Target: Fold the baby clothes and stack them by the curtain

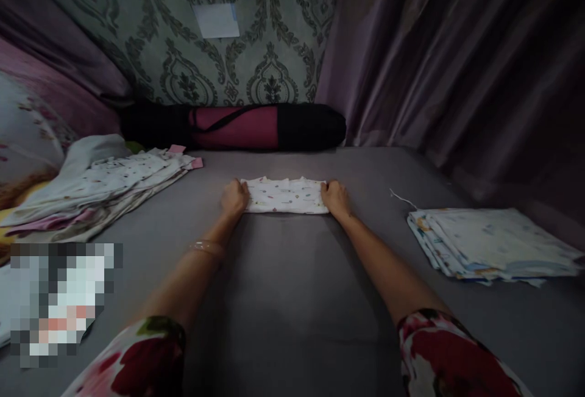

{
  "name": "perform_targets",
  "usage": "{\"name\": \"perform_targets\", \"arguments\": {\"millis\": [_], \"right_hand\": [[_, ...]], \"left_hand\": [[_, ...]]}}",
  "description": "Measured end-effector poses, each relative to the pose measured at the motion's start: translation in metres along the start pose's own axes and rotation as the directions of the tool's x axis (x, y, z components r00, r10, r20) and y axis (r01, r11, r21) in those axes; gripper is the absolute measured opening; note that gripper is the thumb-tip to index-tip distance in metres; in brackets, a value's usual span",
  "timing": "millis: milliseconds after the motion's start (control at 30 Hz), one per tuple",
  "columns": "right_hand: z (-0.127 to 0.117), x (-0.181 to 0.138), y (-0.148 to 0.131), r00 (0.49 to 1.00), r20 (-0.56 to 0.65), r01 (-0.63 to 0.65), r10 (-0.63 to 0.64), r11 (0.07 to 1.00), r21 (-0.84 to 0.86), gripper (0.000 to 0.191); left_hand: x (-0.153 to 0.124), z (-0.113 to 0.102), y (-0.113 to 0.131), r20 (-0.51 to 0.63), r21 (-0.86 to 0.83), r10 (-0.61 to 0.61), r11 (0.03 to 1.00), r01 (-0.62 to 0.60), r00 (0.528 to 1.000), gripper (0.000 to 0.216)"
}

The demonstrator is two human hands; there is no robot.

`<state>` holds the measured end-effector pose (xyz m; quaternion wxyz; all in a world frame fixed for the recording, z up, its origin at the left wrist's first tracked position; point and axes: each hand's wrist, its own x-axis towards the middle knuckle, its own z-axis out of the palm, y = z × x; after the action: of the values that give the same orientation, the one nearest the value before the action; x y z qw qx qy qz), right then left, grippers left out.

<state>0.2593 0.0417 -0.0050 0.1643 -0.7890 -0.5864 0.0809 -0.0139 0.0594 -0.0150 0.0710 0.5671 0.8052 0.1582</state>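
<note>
My left hand and right hand pinch opposite ends of a white, patterned, rectangular cloth at frame centre; I should tension it evenly.

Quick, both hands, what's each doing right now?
Left hand: closed, holding the left end of the white cloth.
Right hand: closed, holding its right end.

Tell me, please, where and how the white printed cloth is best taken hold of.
I would grip the white printed cloth by its two short ends, coming from left and right: it forms a wide, narrow strip, and the left hand and right hand hold those ends.
</note>
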Motion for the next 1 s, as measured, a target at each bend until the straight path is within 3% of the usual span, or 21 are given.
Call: {"name": "perform_targets", "arguments": {"millis": [167,267,367,433,467,500,567,800,1000], "right_hand": [[-0.005,0.001,0.004,0.999,0.026,-0.046,0.046,0.999,-0.011,0.038],[-0.007,-0.005,0.0,0.999,-0.027,0.026,-0.027,1.0,-0.01,0.036],[-0.003,-0.02,-0.017,0.944,-0.053,0.324,-0.326,0.945,-0.037,0.036],[0.006,-0.03,-0.032,0.83,0.001,0.558,-0.558,0.83,-0.016,0.039],[0.011,-0.035,-0.039,0.771,0.021,0.637,-0.636,0.771,0.001,0.042],[0.016,-0.038,-0.045,0.731,0.036,0.681,-0.681,0.732,0.014,0.045],[0.025,-0.041,-0.051,0.709,0.08,0.701,-0.701,0.713,0.025,0.051],[0.027,-0.026,-0.041,0.717,0.235,0.669,-0.656,0.742,0.03,0.055],[0.028,-0.024,-0.043,0.753,0.235,0.623,-0.615,0.781,0.048,0.054]], "left_hand": [[-0.004,-0.011,0.0,-0.007,0.023,-0.006,1.0,0.006,1.0,0.046],[-0.014,-0.014,0.003,-0.147,0.066,0.196,0.98,-0.188,0.969,0.042],[-0.031,-0.01,0.016,-0.111,0.08,0.558,0.83,-0.552,0.823,0.036],[-0.042,-0.003,0.028,-0.045,0.062,0.689,0.725,-0.686,0.724,0.035],[-0.047,0.002,0.033,-0.027,0.07,0.709,0.704,-0.707,0.704,0.036],[-0.051,0.006,0.037,-0.015,0.088,0.708,0.705,-0.704,0.706,0.038],[-0.055,0.014,0.042,0.018,0.126,0.669,0.736,-0.665,0.743,0.044],[-0.049,0.018,0.038,0.205,0.109,0.496,0.845,-0.523,0.844,0.058],[-0.049,0.019,0.045,0.212,0.111,0.421,0.886,-0.45,0.882,0.06]]}}
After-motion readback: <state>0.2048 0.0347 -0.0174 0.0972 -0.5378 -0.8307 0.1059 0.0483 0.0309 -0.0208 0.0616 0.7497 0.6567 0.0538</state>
